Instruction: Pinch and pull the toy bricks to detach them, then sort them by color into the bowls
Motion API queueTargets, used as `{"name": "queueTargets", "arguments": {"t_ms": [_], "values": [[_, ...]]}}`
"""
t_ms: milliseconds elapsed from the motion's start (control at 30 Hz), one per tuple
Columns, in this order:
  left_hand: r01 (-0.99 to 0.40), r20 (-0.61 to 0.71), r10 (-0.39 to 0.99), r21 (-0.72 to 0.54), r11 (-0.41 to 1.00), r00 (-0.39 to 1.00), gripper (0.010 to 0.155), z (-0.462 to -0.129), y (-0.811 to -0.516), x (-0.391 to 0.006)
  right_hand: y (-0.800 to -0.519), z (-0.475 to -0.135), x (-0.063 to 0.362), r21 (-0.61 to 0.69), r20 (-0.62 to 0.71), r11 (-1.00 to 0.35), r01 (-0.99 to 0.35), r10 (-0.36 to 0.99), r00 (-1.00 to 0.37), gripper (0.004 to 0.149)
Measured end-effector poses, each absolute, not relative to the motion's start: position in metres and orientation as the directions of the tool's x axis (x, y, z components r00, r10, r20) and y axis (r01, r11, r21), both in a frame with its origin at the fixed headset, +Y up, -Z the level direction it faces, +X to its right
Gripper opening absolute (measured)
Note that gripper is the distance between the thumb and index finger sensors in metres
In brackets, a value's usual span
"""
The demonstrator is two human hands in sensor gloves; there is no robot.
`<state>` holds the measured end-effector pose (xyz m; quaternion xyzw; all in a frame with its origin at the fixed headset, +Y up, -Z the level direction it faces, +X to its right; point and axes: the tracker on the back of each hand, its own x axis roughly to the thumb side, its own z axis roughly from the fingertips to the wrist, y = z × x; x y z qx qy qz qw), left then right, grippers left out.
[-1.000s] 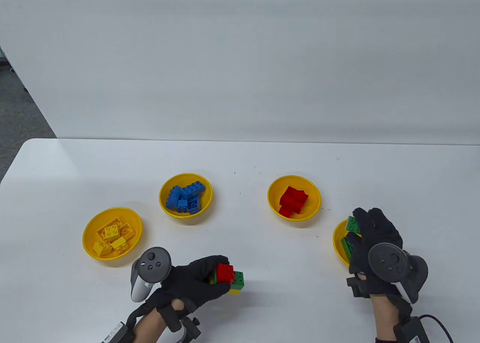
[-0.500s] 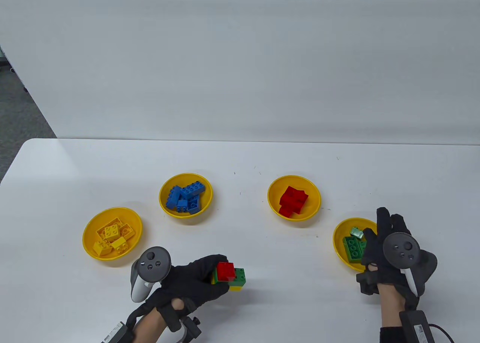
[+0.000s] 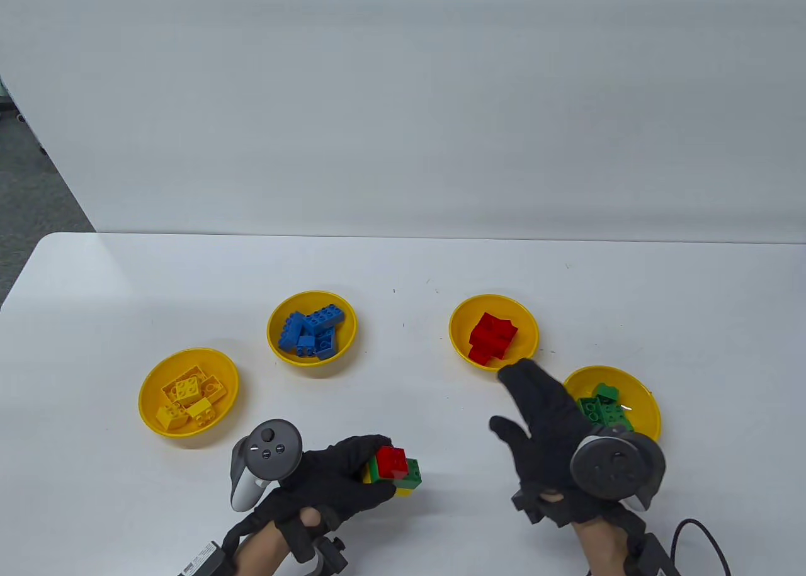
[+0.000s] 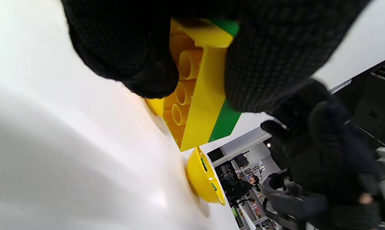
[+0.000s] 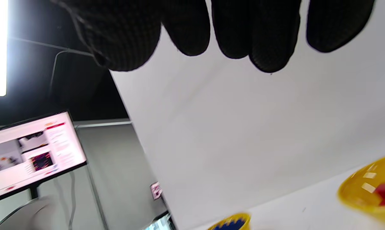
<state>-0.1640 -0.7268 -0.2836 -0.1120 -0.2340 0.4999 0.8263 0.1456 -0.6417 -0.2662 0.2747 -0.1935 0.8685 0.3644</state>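
Observation:
My left hand (image 3: 381,470) grips a small stack of bricks (image 3: 395,469) just above the table: a red brick on top, green under it, yellow at the bottom. In the left wrist view the stack's yellow underside (image 4: 195,95) shows between my curled fingers (image 4: 262,64). My right hand (image 3: 516,400) hovers with straight fingers and holds nothing, between the stack and the bowl of green bricks (image 3: 648,406). Its empty fingertips (image 5: 259,38) hang in from the top of the right wrist view. My right hand (image 4: 317,159) also shows in the left wrist view.
Three more yellow bowls stand on the white table: one with yellow bricks (image 3: 154,381) at the left, one with blue bricks (image 3: 277,324) behind it, one with red bricks (image 3: 526,324) just beyond my right fingertips. A monitor (image 5: 33,150) glows off the table.
My right hand let a green brick fall into the green bowl, then swung left and down toward the stack. My left hand shifted slightly right with the stack.

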Motion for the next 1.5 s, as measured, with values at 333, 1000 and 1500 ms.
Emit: {"name": "queueTargets", "arguments": {"t_ms": [333,1000,1500], "values": [[-0.699,0.354,0.814,-0.421,0.578,0.461,0.068,-0.274,-0.722,-0.147,-0.687,-0.256,0.066,0.117,0.62,-0.837,-0.534,0.482,-0.619,0.07],[-0.659,0.405,0.786,-0.433,0.615,0.467,0.068,-0.271,-0.719,-0.142,-0.696,-0.269,0.081,0.245,0.478,-0.675,-0.696,0.708,-0.519,0.062],[-0.768,0.308,0.828,-0.323,0.554,0.468,0.068,-0.28,-0.706,-0.192,-0.605,-0.418,0.11,-0.191,0.288,-0.969,-0.154,0.095,-0.953,0.063]]}}
